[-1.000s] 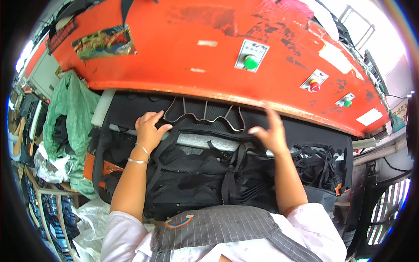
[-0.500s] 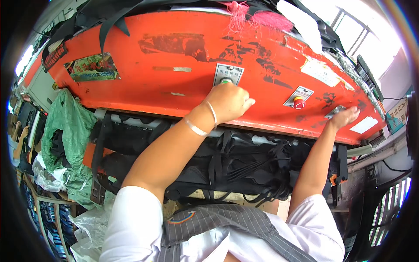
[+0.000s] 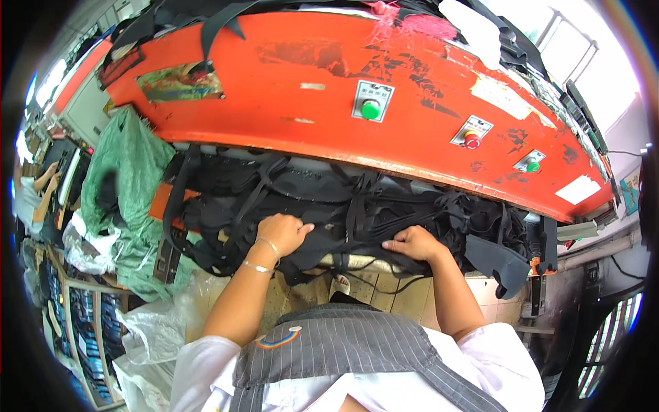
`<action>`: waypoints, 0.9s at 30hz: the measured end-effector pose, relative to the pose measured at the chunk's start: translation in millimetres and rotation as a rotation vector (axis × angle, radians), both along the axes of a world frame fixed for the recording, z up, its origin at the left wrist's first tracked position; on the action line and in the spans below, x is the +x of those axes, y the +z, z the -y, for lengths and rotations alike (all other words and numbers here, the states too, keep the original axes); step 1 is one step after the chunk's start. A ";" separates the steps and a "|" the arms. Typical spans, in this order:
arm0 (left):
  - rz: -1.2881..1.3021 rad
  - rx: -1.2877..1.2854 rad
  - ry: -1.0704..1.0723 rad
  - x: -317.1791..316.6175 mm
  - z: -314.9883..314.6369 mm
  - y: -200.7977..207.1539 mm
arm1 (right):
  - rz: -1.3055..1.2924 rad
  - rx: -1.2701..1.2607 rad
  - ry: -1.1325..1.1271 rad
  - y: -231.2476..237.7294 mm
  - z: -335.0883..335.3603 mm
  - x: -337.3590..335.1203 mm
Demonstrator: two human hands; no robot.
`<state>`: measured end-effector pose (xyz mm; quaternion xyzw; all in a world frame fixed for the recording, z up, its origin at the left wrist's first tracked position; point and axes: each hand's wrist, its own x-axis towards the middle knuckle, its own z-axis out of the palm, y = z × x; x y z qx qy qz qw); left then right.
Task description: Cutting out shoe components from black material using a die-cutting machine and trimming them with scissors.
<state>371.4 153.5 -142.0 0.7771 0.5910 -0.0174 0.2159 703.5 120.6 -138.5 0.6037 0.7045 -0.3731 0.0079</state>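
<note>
The orange machine [image 3: 295, 89] filled the upper view, its front panel overhanging the bed where you worked. Under it lay the heap of black straps and fabric [image 3: 357, 213], spread across the bed and spilling over the near edge, apparently so you could press it flat. Your left hand [image 3: 283, 232] was curled, fingers gripping a fold of the heap. Your right hand [image 3: 414, 242] lay flatter, fingers bent onto the fabric, holding it down. A green sack [image 3: 127, 178] hung at the left. The green button [image 3: 371, 109] and red button [image 3: 471, 141] sat above, untouched. Loose straps tangled between your hands.
</note>
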 end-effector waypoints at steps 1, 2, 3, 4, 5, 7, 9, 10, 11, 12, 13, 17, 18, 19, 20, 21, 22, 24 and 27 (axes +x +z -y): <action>-0.004 -0.002 0.011 0.4 -1.0 2.3 | 0.027 -0.006 -0.009 1.8 -0.4 -4.8; -0.008 -0.005 0.021 -0.3 0.8 2.3 | 0.026 -0.010 0.002 2.3 2.4 -7.5; 0.020 0.070 0.031 -0.9 4.2 0.1 | 0.013 0.015 -0.037 0.0 5.5 -7.6; 0.017 0.070 0.037 -2.5 6.4 -1.8 | 0.000 0.041 -0.077 -2.2 8.2 -7.0; 0.028 0.095 0.051 -3.7 6.1 -3.3 | -0.022 0.083 -0.091 -6.1 9.0 -5.5; 0.057 0.113 0.078 -1.9 9.1 -0.6 | -0.029 0.103 -0.110 -9.7 13.2 -4.7; 0.047 0.082 0.081 -2.5 18.5 2.4 | -0.029 0.109 -0.118 -14.3 21.3 -5.3; 0.038 0.055 0.083 -4.0 21.5 3.0 | -0.037 0.117 -0.101 -16.1 28.0 -6.4; 0.050 0.058 0.085 -6.7 28.5 1.1 | -0.047 0.127 -0.085 -17.6 35.3 -7.7; 0.056 0.061 0.091 -11.2 39.7 -1.1 | -0.025 0.113 -0.057 -20.7 43.2 -10.9; 0.071 0.064 0.091 -13.9 49.0 -5.0 | -0.043 0.127 -0.021 -25.2 53.7 -11.9; 0.129 0.024 -0.036 -38.4 98.3 -14.9 | 0.027 0.004 0.131 -7.3 97.0 -23.8; 0.202 0.067 -0.146 -53.3 109.3 -21.1 | 0.120 -0.177 0.209 12.7 98.3 -31.1; 0.327 -0.038 -0.163 -66.9 111.6 -18.6 | 0.103 -0.284 0.284 20.8 97.1 -31.0; 0.451 -0.145 -0.181 -78.2 112.7 -15.3 | 0.084 -0.392 0.358 28.7 94.0 -30.7; 0.501 -0.017 -0.113 -82.7 107.6 -8.2 | 0.070 -0.333 0.409 46.2 82.9 -38.6; 0.541 0.118 -0.037 -87.4 99.9 7.0 | -0.171 -0.109 0.439 47.9 70.4 -42.6; 0.478 0.395 0.086 -88.4 72.2 13.1 | -0.171 0.312 0.352 62.0 42.2 -78.3; 0.392 0.591 -0.028 -106.8 40.6 -9.5 | -0.094 0.542 0.482 42.9 -4.0 -126.9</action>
